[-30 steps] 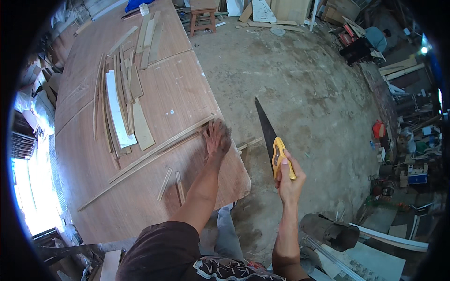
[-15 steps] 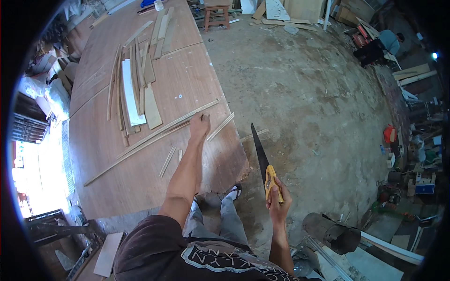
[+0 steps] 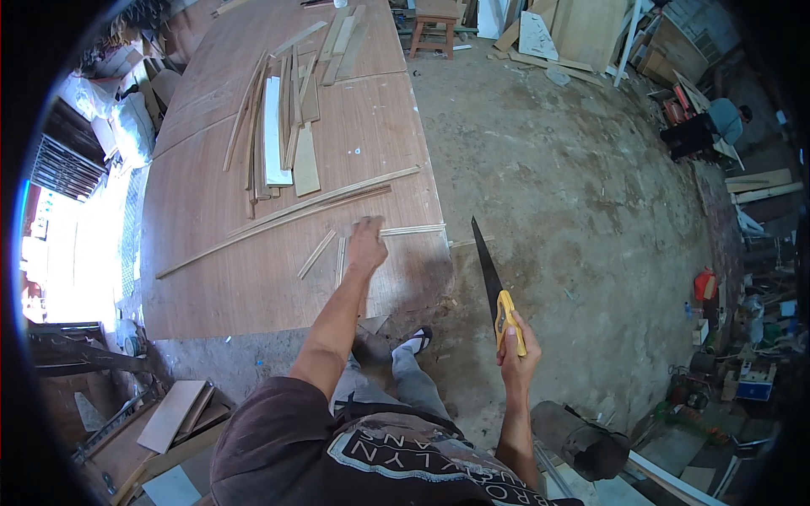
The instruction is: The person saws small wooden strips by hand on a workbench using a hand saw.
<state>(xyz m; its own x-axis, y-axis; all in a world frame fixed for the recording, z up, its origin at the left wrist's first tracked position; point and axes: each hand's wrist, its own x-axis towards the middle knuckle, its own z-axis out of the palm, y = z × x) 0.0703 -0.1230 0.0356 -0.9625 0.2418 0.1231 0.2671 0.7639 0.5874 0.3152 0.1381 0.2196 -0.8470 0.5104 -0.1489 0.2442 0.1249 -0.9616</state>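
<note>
My right hand point(image 3: 520, 354) is wrapped round the yellow handle of a handsaw point(image 3: 494, 278). Its dark blade points up and away, off the right side of the wooden worktable point(image 3: 219, 299), with its teeth clear of any wood. At the table's near right, my left hand point(image 3: 368, 246) is closed over the left end of a few thin wooden strips point(image 3: 413, 229). These strips lie almost crosswise, reaching the table's right edge. My fingertips are slightly blurred, and the held end is hidden under them. Just beyond the hand lie long, thin strips point(image 3: 287, 207).
Short strip pieces point(image 3: 317, 255) lie left of my left hand. Farther back are stacked boards, one of them white point(image 3: 274, 135). A stool point(image 3: 434, 34) stands past the table, and a person point(image 3: 721, 122) is at the far right. A rusty cylinder point(image 3: 582, 443) is beside my right forearm.
My left hand has come nearer, from the long strips to the thin strips, which have turned from slanting to nearly crosswise. The saw stays in my right hand. The view has shifted.
</note>
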